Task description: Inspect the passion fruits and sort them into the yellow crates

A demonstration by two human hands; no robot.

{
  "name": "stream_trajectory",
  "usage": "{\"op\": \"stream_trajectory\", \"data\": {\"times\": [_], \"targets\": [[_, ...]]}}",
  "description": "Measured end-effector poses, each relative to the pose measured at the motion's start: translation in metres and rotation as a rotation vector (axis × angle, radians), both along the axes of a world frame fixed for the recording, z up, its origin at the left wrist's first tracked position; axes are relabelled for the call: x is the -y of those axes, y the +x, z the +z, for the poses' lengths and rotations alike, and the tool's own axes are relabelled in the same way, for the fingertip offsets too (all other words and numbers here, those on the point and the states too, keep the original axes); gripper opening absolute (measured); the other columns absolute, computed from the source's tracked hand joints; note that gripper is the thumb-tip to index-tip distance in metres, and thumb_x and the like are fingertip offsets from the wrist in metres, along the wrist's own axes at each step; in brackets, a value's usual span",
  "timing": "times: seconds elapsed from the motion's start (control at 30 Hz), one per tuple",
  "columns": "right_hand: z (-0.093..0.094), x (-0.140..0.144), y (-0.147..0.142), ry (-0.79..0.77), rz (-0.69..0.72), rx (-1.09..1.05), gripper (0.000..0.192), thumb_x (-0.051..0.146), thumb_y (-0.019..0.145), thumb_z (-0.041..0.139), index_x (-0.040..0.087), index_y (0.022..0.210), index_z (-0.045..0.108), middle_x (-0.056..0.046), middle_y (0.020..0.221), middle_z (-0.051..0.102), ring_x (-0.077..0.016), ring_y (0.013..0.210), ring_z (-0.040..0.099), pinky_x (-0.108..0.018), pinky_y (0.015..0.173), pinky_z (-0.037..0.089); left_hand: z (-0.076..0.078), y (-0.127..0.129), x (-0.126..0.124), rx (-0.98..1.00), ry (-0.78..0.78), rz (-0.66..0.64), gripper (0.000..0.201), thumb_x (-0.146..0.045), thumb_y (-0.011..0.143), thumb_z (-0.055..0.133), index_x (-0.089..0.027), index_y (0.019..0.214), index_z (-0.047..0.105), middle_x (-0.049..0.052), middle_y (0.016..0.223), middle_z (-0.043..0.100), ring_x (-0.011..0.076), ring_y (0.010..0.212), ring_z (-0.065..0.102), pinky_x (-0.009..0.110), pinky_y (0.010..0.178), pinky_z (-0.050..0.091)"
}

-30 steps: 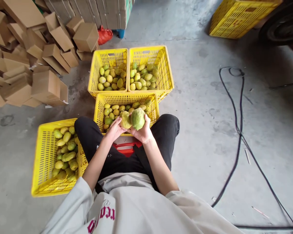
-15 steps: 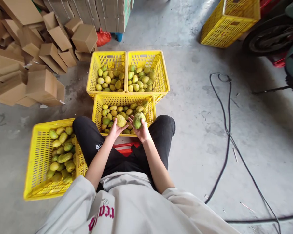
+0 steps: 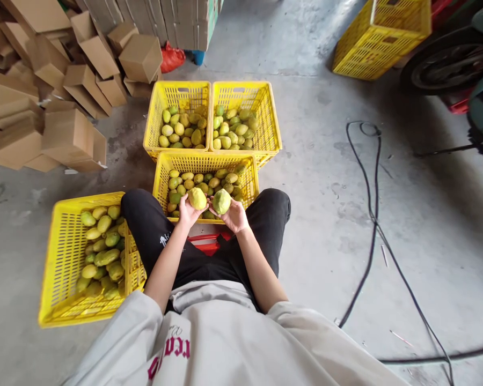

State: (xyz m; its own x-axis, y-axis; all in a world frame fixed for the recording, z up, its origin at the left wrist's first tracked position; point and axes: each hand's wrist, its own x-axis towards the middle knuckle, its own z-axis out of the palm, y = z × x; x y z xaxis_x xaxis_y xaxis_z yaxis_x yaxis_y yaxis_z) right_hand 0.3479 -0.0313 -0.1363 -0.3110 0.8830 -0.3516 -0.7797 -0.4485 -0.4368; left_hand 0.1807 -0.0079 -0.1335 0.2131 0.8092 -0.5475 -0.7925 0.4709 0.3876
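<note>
My left hand (image 3: 188, 215) is closed around a yellow papaya (image 3: 197, 198), its fingers beneath the fruit. A greener papaya (image 3: 221, 201) rests in my right hand (image 3: 236, 216), held by the fingers and thumb. The two fruits are side by side, a small gap apart, over the near edge of a yellow crate (image 3: 159, 179) between my knees. Several green-yellow papayas (image 3: 214, 183) lie inside that crate, some hidden behind my hands.
Two yellow crates (image 3: 152, 120) of papayas stand just beyond. Another papaya crate (image 3: 60, 252) is by my left leg. Cardboard boxes (image 3: 70, 136) are heaped at far left. A black cable (image 3: 373, 252) crosses the floor at right, below a stacked crate (image 3: 356, 51) and a motorbike wheel (image 3: 438, 61).
The green papaya has moved left, closer to the yellow one, and turned in my right hand. The yellow papaya has turned and shifted slightly left. Both stay held.
</note>
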Motion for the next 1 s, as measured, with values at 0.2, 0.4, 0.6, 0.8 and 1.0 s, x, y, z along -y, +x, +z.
{"op": "stream_trajectory", "data": {"times": [0.2,0.4,0.6,0.8,1.0], "targets": [[-0.013,0.001,0.000,-0.127,-0.054,0.030,0.028,0.038,0.079,0.061,0.024,0.103,0.058,0.000,0.089,0.070,-0.0153,0.080,0.067,-0.028,0.069,0.058,0.004,0.000,0.003,0.045,0.029,-0.014,0.035,-0.037,0.090,0.038,-0.014,0.105,0.060,0.011,0.095,0.067,0.0255,0.103,0.062,0.035,0.079,0.053],[-0.013,0.002,-0.002,-0.057,-0.045,0.034,0.041,0.034,0.075,0.064,0.031,0.115,0.053,0.002,0.098,0.070,-0.0117,0.070,0.066,-0.020,0.053,0.053,0.002,0.003,0.005,0.072,0.050,-0.081,0.031,-0.037,0.088,0.046,-0.013,0.100,0.060,0.012,0.093,0.066,0.0197,0.081,0.065,0.022,0.057,0.048],[-0.003,0.002,-0.001,-0.015,-0.081,-0.052,0.045,0.045,0.078,0.051,0.033,0.122,0.050,-0.002,0.112,0.067,-0.0211,0.096,0.065,-0.039,0.074,0.057,0.001,0.002,0.003,0.084,0.061,-0.024,0.037,-0.039,0.091,0.036,-0.012,0.099,0.061,0.014,0.093,0.066,0.0211,0.083,0.064,0.030,0.065,0.052],[-0.003,-0.001,0.002,-0.060,-0.080,-0.131,0.039,0.041,0.082,0.053,0.028,0.119,0.052,-0.005,0.105,0.068,-0.0188,0.092,0.066,-0.033,0.067,0.058,-0.001,0.003,0.003,0.065,0.026,-0.007,0.034,-0.036,0.092,0.039,-0.012,0.104,0.061,0.012,0.096,0.067,0.0230,0.096,0.064,0.035,0.080,0.053],[-0.014,-0.001,0.002,-0.133,-0.094,-0.183,0.029,0.034,0.083,0.056,0.021,0.108,0.055,-0.004,0.093,0.069,-0.0146,0.078,0.066,-0.016,0.045,0.050,-0.003,0.005,0.005,0.058,0.053,-0.069,0.028,-0.031,0.090,0.046,-0.017,0.109,0.060,0.010,0.097,0.067,0.0214,0.083,0.066,0.024,0.056,0.048]]}}
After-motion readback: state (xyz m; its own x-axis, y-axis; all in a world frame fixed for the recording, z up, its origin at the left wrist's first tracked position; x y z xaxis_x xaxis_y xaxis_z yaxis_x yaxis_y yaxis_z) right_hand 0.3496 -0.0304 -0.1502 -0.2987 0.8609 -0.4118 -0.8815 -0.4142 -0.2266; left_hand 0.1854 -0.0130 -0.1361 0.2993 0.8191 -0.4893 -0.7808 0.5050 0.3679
